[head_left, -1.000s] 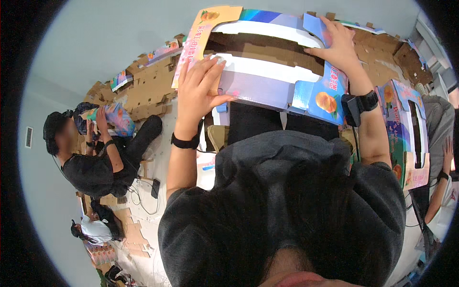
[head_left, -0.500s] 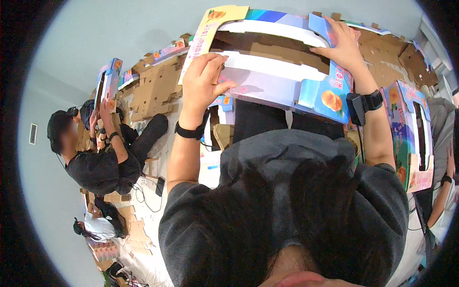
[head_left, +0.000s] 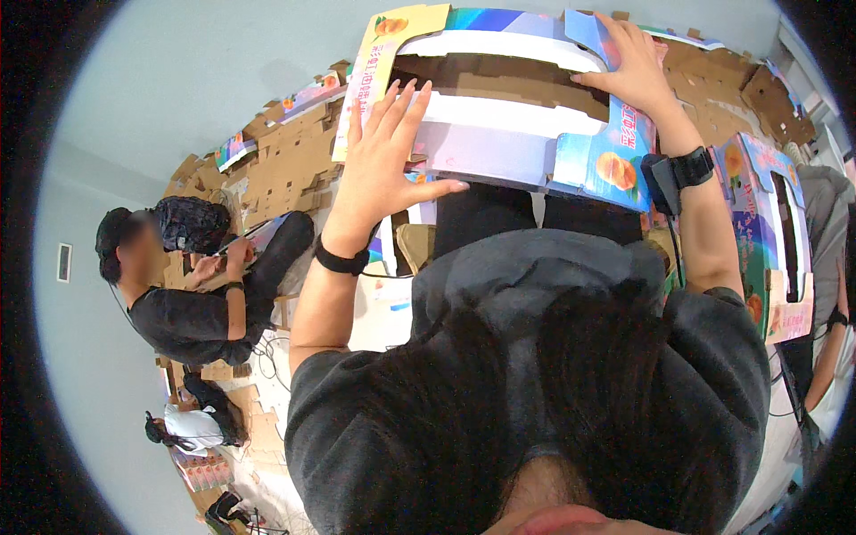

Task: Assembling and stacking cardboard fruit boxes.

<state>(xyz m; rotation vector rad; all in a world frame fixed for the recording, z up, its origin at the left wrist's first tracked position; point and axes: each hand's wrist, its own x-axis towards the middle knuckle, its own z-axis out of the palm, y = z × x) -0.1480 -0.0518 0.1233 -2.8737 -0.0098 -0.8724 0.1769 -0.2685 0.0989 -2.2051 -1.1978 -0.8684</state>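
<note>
With fingers spread, our left hand (head_left: 379, 165) and right hand (head_left: 638, 78) flank a printed box (head_left: 490, 153), its long axis lying crosswise between them.

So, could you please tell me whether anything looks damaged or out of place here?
No damage or spill shows on the colourful box at the left hand and right hand. The brown cardboard pieces beyond it, on the picture's left, look untidy, overlapping with uneven edges.

Own hands (head_left: 383, 152) (head_left: 637, 76): two are showing
Touched box (head_left: 499, 111): one is lying
Its fruit prints (head_left: 390, 27) (head_left: 615, 169): two are showing
</note>
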